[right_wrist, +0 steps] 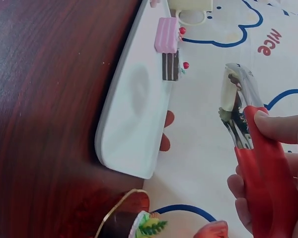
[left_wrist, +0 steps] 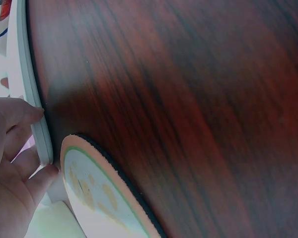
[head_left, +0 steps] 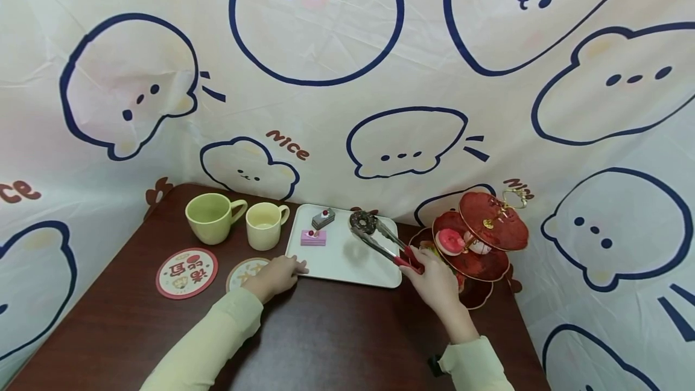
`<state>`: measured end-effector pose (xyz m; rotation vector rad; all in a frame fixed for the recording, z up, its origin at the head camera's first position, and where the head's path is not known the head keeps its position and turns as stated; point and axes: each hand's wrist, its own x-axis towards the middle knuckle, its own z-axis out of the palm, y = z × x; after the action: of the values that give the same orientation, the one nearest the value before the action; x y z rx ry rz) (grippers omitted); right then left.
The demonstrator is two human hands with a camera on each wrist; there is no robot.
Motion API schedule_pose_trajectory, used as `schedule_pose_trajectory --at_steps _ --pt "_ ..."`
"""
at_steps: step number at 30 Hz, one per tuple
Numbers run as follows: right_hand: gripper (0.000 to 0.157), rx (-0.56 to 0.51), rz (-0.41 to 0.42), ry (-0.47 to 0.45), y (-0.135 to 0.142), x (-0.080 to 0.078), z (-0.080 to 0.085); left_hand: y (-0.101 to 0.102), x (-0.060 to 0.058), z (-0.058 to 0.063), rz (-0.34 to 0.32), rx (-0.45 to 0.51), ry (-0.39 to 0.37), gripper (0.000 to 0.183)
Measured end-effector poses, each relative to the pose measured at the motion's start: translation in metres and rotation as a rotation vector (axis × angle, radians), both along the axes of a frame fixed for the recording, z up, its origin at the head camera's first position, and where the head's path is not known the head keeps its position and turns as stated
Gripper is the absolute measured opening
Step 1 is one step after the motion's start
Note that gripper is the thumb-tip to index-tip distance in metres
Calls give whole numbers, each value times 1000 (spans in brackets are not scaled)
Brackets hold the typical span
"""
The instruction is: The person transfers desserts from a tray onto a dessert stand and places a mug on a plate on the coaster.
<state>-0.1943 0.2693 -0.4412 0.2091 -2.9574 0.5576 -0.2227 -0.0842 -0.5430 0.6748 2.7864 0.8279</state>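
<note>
While the left hand [head_left: 276, 277] grips the white tray [head_left: 336, 265] near its left front corner on the worktop [head_left: 336, 343], the right hand [head_left: 435, 281] grasps the red-handled tongs [right_wrist: 262, 166], whose tips hold the dark doughnut [head_left: 359, 216] above this tray, right of two cake slices [head_left: 314, 240].

two mugs [head_left: 209, 223], two coasters [head_left: 186, 274], one tray [head_left: 339, 258]

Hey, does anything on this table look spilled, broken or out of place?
I see nothing spilled or broken. Mildly odd: the larger green mug and smaller mug stand on the tabletop behind the red-rimmed coaster and orange-rimmed coaster, instead of on them.
</note>
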Motion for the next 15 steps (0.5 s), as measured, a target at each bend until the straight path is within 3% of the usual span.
schedule_pose_trajectory --at_steps 9,15 --pt "56 15 -12 67 14 10 12 0 -2 -4 1 -2 25 31" --pt "57 7 -48 52 24 18 20 0 -3 -6 1 -11 26 32"
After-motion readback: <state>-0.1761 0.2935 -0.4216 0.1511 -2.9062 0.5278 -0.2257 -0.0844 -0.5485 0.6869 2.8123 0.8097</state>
